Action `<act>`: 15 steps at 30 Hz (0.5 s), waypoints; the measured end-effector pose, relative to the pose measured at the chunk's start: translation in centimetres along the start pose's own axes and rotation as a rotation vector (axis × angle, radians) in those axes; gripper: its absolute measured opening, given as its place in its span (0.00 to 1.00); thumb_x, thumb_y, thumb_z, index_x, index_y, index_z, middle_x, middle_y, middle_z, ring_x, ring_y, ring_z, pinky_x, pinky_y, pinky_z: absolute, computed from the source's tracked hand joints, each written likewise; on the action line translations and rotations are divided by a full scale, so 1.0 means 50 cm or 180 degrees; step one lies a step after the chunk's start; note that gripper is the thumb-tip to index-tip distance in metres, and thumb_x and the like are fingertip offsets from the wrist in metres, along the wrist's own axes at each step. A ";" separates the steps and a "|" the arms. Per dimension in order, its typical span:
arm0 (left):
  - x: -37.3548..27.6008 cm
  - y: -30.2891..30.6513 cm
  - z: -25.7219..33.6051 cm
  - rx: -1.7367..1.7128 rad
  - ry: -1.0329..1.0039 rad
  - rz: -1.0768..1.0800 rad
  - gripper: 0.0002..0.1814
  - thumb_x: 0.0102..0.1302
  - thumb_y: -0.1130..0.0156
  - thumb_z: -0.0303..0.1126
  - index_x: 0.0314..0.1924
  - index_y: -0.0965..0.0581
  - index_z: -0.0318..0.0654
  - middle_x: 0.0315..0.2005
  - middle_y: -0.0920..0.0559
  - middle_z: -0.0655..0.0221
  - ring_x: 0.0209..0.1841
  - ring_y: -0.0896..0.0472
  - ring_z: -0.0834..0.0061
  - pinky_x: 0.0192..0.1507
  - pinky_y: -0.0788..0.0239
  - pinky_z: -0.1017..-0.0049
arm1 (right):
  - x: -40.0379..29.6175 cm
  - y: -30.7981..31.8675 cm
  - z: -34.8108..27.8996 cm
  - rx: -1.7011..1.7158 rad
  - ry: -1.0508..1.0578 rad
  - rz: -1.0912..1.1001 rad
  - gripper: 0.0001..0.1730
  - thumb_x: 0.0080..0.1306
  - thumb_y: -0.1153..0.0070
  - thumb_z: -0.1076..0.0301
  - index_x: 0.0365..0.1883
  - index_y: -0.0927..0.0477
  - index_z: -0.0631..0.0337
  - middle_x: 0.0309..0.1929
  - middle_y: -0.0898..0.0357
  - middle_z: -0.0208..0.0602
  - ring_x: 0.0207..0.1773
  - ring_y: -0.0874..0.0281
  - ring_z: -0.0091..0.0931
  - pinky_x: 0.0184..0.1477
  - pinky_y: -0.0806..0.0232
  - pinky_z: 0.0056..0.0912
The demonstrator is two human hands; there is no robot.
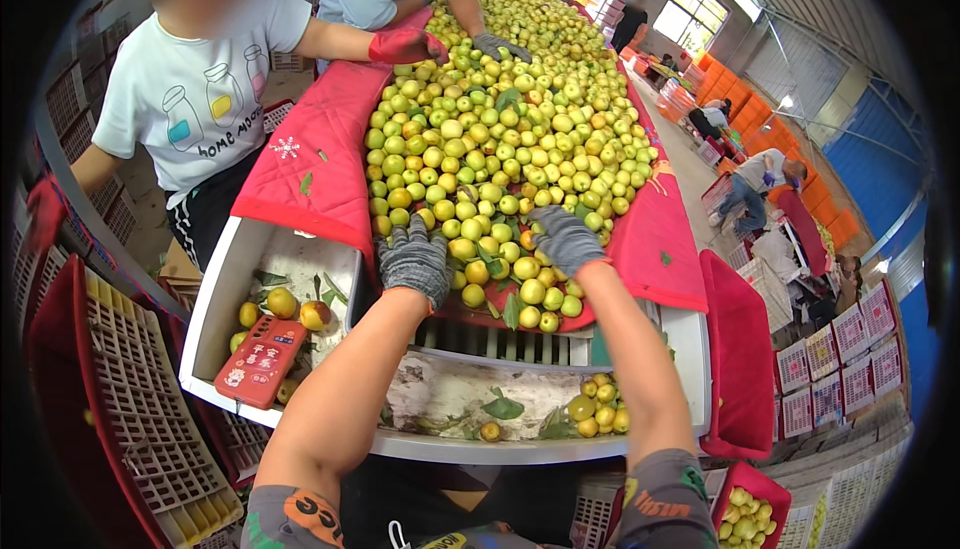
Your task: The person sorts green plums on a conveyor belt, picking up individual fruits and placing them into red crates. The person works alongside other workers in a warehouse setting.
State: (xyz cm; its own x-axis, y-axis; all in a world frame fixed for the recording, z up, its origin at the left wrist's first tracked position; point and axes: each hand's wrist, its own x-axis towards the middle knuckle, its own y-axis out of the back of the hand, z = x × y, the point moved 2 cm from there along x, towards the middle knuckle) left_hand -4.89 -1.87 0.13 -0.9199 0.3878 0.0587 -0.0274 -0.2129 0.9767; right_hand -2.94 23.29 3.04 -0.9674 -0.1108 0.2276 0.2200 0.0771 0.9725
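A broad heap of yellow-green jujube-like fruits [510, 136], some browned, covers the sorting table in front of me. My left hand [414, 262], in a grey knit glove, lies palm down at the heap's near left edge, fingers spread against the fruits. Opposite it, my right hand [568, 240], gloved alike, has its bent fingers among the fruits beside a reddish one; its palm is hidden. Between both hands, loose fruits and green leaves [511, 310] rest on red cloth. Below them runs a slatted grate [495, 345], partly covered by the cloth.
A white trough [442, 380] borders the near side, holding leaves and a fruit cluster [600, 406]. A red phone [260, 361] lies at its left. Crates stand at left [150, 391] and lower right [746, 511]. A co-worker's red glove [405, 46] and another's grey glove [501, 46] are over the heap.
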 end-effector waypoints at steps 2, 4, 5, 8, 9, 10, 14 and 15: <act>-0.006 -0.001 -0.010 -0.0123 -0.0003 0.0075 0.27 0.60 0.44 0.50 0.58 0.28 0.50 0.68 0.43 0.57 0.67 0.41 0.51 0.66 0.56 0.45 | 0.049 -0.025 -0.051 -0.0793 -0.0379 -0.0962 0.23 0.60 0.45 0.59 0.54 0.25 0.54 0.53 0.27 0.43 0.56 0.28 0.38 0.58 0.35 0.40; -0.006 -0.002 -0.011 -0.0041 0.0023 0.0068 0.26 0.60 0.44 0.50 0.57 0.27 0.50 0.68 0.43 0.57 0.67 0.41 0.51 0.66 0.55 0.45 | 0.063 -0.024 -0.066 -0.1082 -0.0280 -0.1205 0.21 0.62 0.48 0.63 0.54 0.26 0.51 0.58 0.30 0.41 0.55 0.26 0.39 0.53 0.30 0.46; -0.003 -0.011 -0.013 -0.0024 0.0048 0.0089 0.26 0.60 0.44 0.50 0.57 0.27 0.50 0.68 0.43 0.57 0.66 0.40 0.51 0.66 0.55 0.45 | 0.080 -0.022 -0.069 -0.0953 -0.0593 -0.1354 0.20 0.61 0.48 0.63 0.53 0.26 0.53 0.56 0.28 0.42 0.54 0.25 0.39 0.53 0.30 0.45; 0.002 -0.026 -0.017 -0.0010 0.0098 0.0279 0.24 0.60 0.44 0.50 0.55 0.25 0.50 0.67 0.41 0.57 0.66 0.40 0.50 0.66 0.56 0.44 | 0.101 -0.007 -0.044 -0.0346 -0.0795 0.0142 0.19 0.60 0.47 0.60 0.50 0.25 0.57 0.51 0.25 0.43 0.53 0.25 0.41 0.54 0.31 0.41; 0.002 -0.025 -0.015 0.0005 0.0068 0.0337 0.24 0.60 0.45 0.49 0.55 0.25 0.49 0.67 0.41 0.56 0.67 0.41 0.50 0.66 0.57 0.44 | 0.106 0.010 -0.054 -0.0477 -0.0847 0.0122 0.18 0.63 0.49 0.62 0.50 0.25 0.57 0.52 0.24 0.43 0.53 0.25 0.39 0.54 0.32 0.42; 0.002 -0.025 -0.012 -0.0011 0.0048 0.0337 0.24 0.60 0.45 0.49 0.55 0.25 0.49 0.67 0.41 0.56 0.67 0.41 0.50 0.66 0.58 0.44 | 0.124 -0.004 -0.050 -0.0860 -0.0956 -0.0358 0.18 0.63 0.51 0.63 0.51 0.25 0.56 0.52 0.24 0.42 0.53 0.25 0.37 0.55 0.32 0.41; 0.002 -0.009 -0.002 -0.0122 0.0079 0.0148 0.24 0.61 0.47 0.48 0.55 0.26 0.48 0.68 0.43 0.56 0.68 0.43 0.49 0.66 0.58 0.43 | 0.155 -0.079 -0.028 -0.1604 -0.0782 -0.0704 0.17 0.66 0.57 0.66 0.51 0.24 0.53 0.53 0.23 0.40 0.54 0.25 0.36 0.55 0.33 0.39; 0.001 -0.016 -0.005 -0.0164 0.0130 0.0122 0.24 0.61 0.47 0.48 0.55 0.26 0.48 0.68 0.43 0.55 0.68 0.43 0.48 0.66 0.58 0.43 | 0.149 -0.090 -0.024 -0.1560 -0.0802 -0.0595 0.17 0.66 0.57 0.65 0.50 0.24 0.53 0.53 0.23 0.41 0.54 0.25 0.36 0.55 0.33 0.39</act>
State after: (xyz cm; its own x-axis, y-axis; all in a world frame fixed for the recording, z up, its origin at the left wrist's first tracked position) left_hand -5.01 -1.89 -0.69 -0.9358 0.3419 0.0863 -0.0111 -0.2732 0.9619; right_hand -11.01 20.93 0.42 -0.9822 0.1654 0.0892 0.0168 -0.3955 0.9183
